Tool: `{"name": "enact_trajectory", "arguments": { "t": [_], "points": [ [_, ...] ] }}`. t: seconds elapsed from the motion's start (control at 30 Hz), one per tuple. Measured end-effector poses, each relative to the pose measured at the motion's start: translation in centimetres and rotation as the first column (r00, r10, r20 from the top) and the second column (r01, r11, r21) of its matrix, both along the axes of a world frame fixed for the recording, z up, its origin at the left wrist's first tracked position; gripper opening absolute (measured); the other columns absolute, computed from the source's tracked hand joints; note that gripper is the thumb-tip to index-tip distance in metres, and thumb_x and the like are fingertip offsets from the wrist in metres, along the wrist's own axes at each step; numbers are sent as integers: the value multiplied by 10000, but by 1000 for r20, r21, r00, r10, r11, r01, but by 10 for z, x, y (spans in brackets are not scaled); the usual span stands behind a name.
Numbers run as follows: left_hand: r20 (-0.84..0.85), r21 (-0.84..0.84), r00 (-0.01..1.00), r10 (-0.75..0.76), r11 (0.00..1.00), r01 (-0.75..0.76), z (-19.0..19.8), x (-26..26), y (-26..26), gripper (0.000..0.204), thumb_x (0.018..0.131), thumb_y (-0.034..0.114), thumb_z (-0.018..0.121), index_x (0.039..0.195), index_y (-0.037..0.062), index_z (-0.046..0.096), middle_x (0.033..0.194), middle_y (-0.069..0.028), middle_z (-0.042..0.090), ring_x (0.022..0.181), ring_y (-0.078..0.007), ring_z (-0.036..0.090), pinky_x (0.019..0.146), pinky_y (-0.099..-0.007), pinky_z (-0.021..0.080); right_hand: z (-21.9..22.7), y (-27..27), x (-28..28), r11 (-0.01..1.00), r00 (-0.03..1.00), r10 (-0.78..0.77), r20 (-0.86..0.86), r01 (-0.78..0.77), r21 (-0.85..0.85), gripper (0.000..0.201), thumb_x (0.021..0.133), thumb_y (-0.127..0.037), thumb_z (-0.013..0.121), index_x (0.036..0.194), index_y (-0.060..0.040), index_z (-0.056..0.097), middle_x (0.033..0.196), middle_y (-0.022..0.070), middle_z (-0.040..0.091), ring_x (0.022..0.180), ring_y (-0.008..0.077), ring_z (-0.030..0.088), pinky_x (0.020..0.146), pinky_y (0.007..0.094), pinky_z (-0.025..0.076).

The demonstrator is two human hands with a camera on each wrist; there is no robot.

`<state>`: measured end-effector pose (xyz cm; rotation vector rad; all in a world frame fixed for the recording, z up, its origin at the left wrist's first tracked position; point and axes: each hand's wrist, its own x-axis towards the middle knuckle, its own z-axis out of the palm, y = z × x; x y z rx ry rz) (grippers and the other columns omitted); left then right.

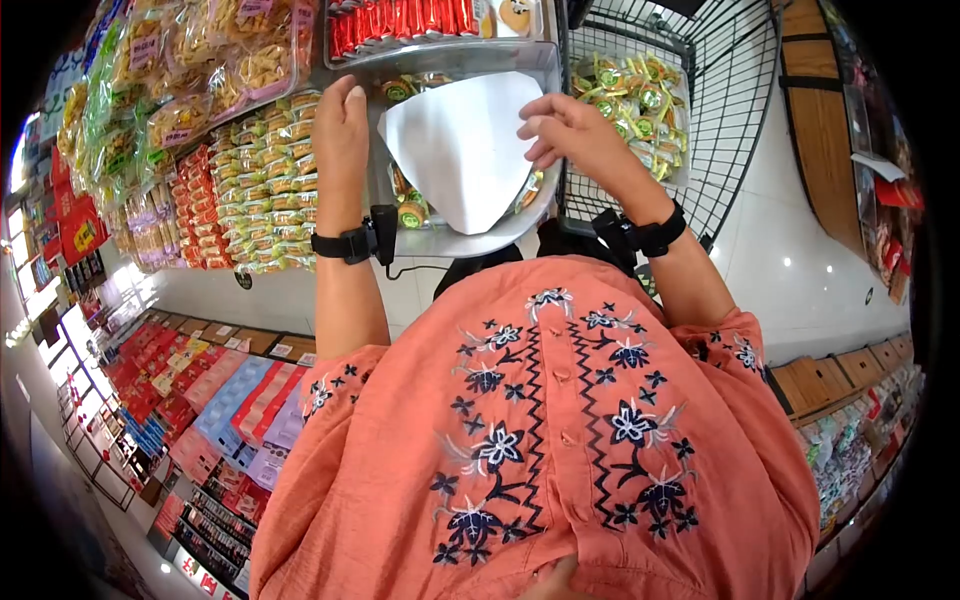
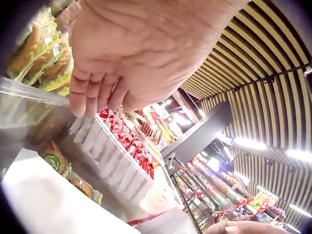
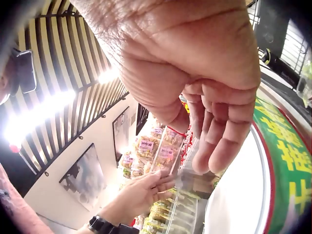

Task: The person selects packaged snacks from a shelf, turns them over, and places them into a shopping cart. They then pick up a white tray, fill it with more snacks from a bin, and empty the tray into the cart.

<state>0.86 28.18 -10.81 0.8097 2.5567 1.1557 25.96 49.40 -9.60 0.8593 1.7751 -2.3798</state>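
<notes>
Paper (image 1: pixel 462 150), one white sheet with a rounded lower edge, lies in a clear plastic bin (image 1: pixel 470 243) of wrapped snacks. Right hand (image 1: pixel 568 135) pinches its right edge; left hand (image 1: pixel 341 135), fingers straight, touches the bin's left rim.

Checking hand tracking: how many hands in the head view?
2. The left hand rests on the clear bin beside the white bag; the right hand pinches the bag's right edge.
</notes>
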Motion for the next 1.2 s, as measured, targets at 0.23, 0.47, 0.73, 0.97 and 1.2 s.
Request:
{"name": "enact_trajectory", "arguments": {
  "t": [0.23, 0.47, 0.73, 0.97, 1.2],
  "points": [
    [-16, -73, 999, -31, 997, 30, -10, 22, -4, 398, 1011, 225, 532, 1282, -55, 608, 1244, -230, 663, 1165, -337, 627, 1021, -387, 462, -2, 16, 19, 999, 998, -35, 45, 34, 43, 338, 1004, -215, 529, 1239, 23, 582, 1087, 136, 694, 873, 175, 707, 744, 278, 571],
    [-88, -275, 987, -132, 956, 103, -43, 24, 5, 459, 996, 210, 512, 1362, -66, 540, 1380, -256, 567, 1288, -391, 535, 1093, -413, 413, 1, 31, 38, 991, 990, -128, 65, 125, 47, 343, 1004, -221, 543, 1242, 22, 584, 1090, 143, 691, 856, 171, 701, 725, 264, 564],
    [-129, -508, 958, -255, 847, 157, -68, 6, 34, 451, 983, 218, 468, 1344, -42, 539, 1412, -263, 526, 1300, -429, 494, 1089, -492, 422, -4, 28, 42, 994, 991, -110, 72, 107, 36, 340, 1005, -226, 542, 1238, 17, 586, 1083, 135, 690, 857, 169, 701, 727, 263, 565],
    [-19, -613, 970, -241, 769, 179, -88, 2, 34, 463, 980, 282, 475, 1334, -4, 564, 1347, -264, 564, 1257, -439, 522, 1059, -514, 439, -2, 20, 45, 994, 990, -108, 87, 107, 15, 333, 998, -203, 547, 1227, 38, 578, 1056, 140, 701, 839, 175, 713, 705, 267, 574],
    [-33, -489, 982, -186, 860, 146, -75, 0, 32, 491, 968, 337, 514, 1344, 28, 580, 1301, -268, 600, 1241, -432, 545, 1052, -489, 439, -5, 18, 46, 994, 988, -113, 101, 113, 6, 330, 999, -211, 548, 1222, 30, 579, 1064, 137, 699, 829, 167, 711, 694, 265, 568]
  ]
}}
